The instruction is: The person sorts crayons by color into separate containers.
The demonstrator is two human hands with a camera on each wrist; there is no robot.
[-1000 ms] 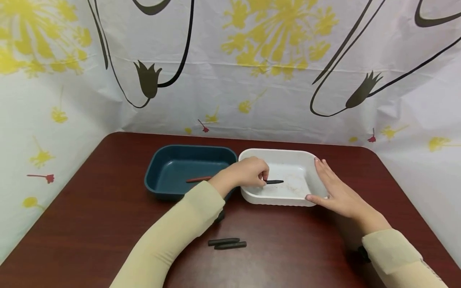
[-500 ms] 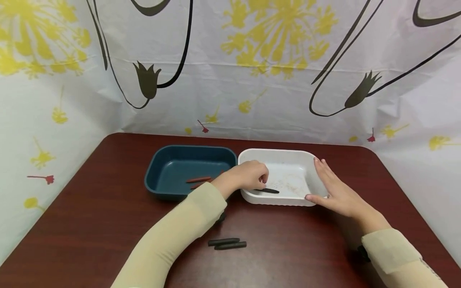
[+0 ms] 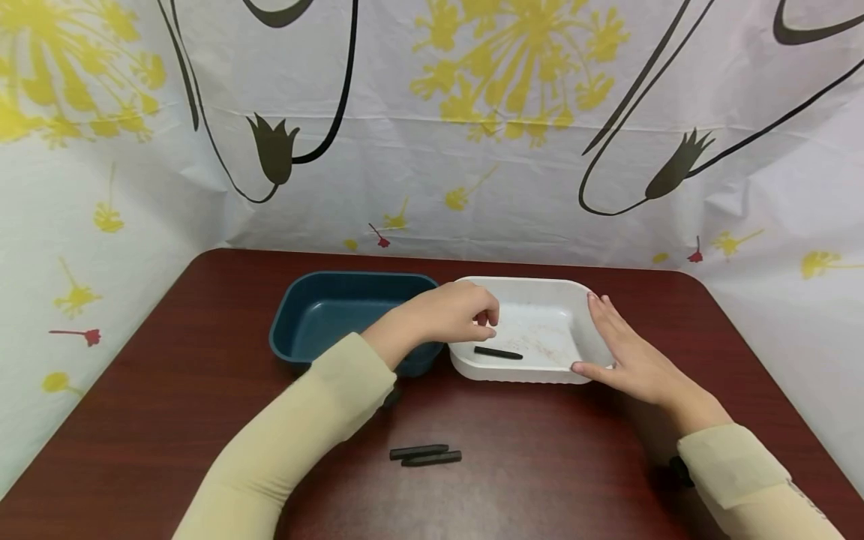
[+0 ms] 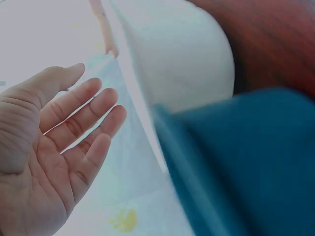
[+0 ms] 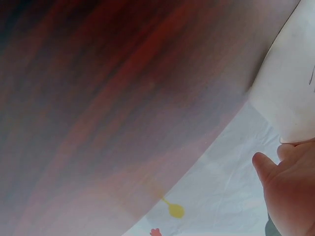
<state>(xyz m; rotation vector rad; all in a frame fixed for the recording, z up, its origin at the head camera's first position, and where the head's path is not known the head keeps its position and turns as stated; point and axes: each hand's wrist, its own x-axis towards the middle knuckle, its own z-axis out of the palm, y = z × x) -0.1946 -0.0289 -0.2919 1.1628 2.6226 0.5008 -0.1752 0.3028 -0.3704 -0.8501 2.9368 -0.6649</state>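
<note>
A black crayon [image 3: 498, 352] lies in the white tray [image 3: 526, 374], near its front wall. Above the tray's left end hovers my left hand [image 3: 459, 311], fingers loosely bent and holding nothing. The left wrist view shows the same hand [image 4: 69, 132] with its palm bare and fingers spread a little apart. My right hand [image 3: 631, 364] rests on the white tray's right end, its fingers straight along the far side and its thumb on the front rim. Two more black crayons, an upper crayon [image 3: 418, 452] and a lower crayon [image 3: 432, 458], lie side by side on the table.
A dark blue tray [image 3: 290, 352] stands against the white tray's left side, and my left forearm covers part of its inside. The dark red tabletop [image 3: 540, 465] ends at a patterned white sheet [image 3: 405, 165] behind and at both sides.
My left hand has let go of the black crayon, which now lies nearer the front of the white tray. The hand has lifted slightly up and left. My right hand stays put.
</note>
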